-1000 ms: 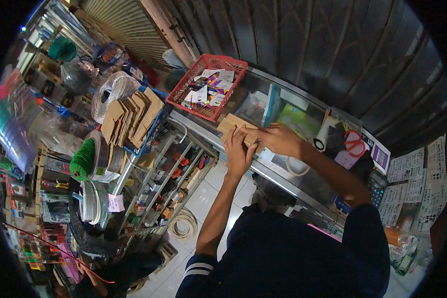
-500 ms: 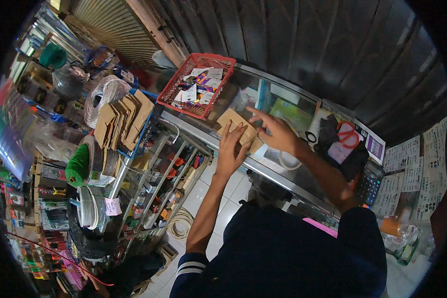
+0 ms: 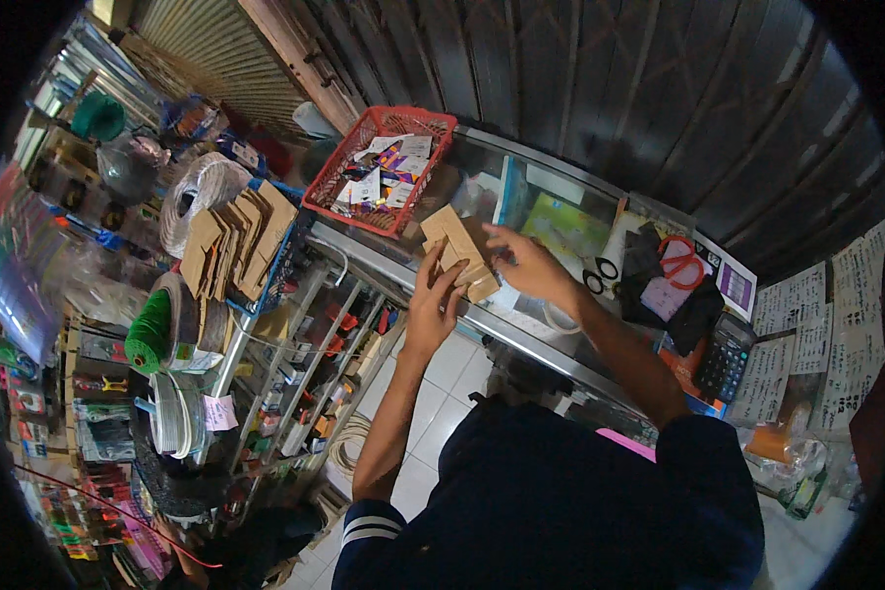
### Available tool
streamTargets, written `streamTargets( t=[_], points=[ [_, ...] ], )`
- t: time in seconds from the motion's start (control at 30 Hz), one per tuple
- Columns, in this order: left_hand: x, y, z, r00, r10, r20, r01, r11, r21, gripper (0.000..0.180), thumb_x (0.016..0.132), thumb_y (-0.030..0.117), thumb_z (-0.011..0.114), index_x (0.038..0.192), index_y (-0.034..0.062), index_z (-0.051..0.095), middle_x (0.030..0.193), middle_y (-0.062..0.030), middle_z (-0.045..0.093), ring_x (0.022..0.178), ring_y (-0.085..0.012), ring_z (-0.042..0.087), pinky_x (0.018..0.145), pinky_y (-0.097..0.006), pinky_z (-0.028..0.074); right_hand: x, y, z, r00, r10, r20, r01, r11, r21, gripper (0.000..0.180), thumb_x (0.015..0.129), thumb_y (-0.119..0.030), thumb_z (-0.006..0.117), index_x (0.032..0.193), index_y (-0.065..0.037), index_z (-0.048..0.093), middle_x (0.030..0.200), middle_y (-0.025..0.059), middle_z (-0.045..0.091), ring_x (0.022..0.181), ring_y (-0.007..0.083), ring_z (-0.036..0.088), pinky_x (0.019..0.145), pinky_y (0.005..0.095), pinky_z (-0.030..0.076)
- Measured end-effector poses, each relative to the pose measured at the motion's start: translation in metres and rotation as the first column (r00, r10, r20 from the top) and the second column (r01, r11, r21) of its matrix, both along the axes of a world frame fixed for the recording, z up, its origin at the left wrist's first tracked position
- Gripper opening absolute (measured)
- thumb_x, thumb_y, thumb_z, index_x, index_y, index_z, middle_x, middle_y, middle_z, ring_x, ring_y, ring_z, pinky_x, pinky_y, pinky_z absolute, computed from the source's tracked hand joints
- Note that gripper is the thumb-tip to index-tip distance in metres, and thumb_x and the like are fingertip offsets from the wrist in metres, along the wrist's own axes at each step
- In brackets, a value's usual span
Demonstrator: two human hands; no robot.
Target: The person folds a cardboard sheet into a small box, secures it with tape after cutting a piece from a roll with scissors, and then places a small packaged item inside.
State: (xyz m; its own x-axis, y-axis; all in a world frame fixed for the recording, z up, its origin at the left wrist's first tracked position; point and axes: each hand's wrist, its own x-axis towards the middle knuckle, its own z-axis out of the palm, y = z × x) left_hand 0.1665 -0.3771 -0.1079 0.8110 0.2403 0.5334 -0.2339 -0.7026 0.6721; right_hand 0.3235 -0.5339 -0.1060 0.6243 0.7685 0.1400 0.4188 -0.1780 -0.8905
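Observation:
A folded piece of brown cardboard [image 3: 452,234] lies at a slant on the glass counter, close to its front edge. My left hand [image 3: 435,305] grips the near part of it, with fingertips bent over its surface. Just to the right, my right hand [image 3: 529,265] is held with its fingers apart. Its index finger reaches toward the cardboard's right edge; I cannot tell whether it touches.
A red plastic basket [image 3: 395,222] of printed cards stands at the counter's left. Folded cardboard pieces [image 3: 236,236] fill a blue basket beside it. Black-handled scissors [image 3: 600,274], red-handled scissors [image 3: 682,264] and a calculator [image 3: 724,359] lie on the right. A coiled cable [image 3: 347,447] is on the floor.
The cardboard has turned, and more of its surface shows. My left hand has shifted to its near edge, fingers more bent. My right hand has lowered slightly beside it.

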Motion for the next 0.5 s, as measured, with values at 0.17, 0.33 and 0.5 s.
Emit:
streamTargets(
  t=[0.17, 0.33, 0.5],
  points=[
    [0.001, 0.000, -0.011, 0.990, 0.112, 0.082, -0.115, 0.993, 0.039, 0.042, 0.088, -0.002, 0.070, 0.128, 0.0081, 0.065, 0.148, -0.0185, 0.048, 0.136, -0.0382, 0.050, 0.110, -0.043, 0.047, -0.035, 0.000, -0.003, 0.997, 0.014, -0.074, -0.014, 1.000, 0.000, 0.069, 0.089, -0.003, 0.065, 0.152, 0.001, 0.037, 0.124, 0.0199, 0.066, 0.101, 0.0230, 0.067, 0.089, 0.0361, 0.054],
    [-0.003, -0.004, -0.008, 0.988, 0.092, -0.126, -0.093, 0.996, -0.004, 0.041, 0.089, 0.000, 0.069, 0.128, 0.0096, 0.066, 0.148, -0.0128, 0.052, 0.131, -0.0358, 0.056, 0.108, -0.042, 0.048, -0.057, -0.009, 0.022, 0.985, -0.002, -0.172, -0.003, 1.000, -0.026, 0.077, 0.089, -0.005, 0.067, 0.156, -0.002, 0.029, 0.125, 0.0206, 0.066, 0.108, 0.0256, 0.066, 0.091, 0.0363, 0.053],
    [0.006, 0.009, -0.015, 0.996, 0.015, -0.086, -0.003, 0.991, 0.134, 0.043, 0.087, -0.001, 0.069, 0.129, 0.0106, 0.066, 0.148, -0.0116, 0.053, 0.130, -0.0350, 0.056, 0.107, -0.043, 0.049, -0.054, -0.014, 0.015, 0.984, -0.044, -0.173, 0.035, 0.998, -0.051, 0.081, 0.089, -0.007, 0.069, 0.157, -0.004, 0.025, 0.122, 0.0205, 0.066, 0.105, 0.0264, 0.067, 0.092, 0.0370, 0.053]
  ],
)
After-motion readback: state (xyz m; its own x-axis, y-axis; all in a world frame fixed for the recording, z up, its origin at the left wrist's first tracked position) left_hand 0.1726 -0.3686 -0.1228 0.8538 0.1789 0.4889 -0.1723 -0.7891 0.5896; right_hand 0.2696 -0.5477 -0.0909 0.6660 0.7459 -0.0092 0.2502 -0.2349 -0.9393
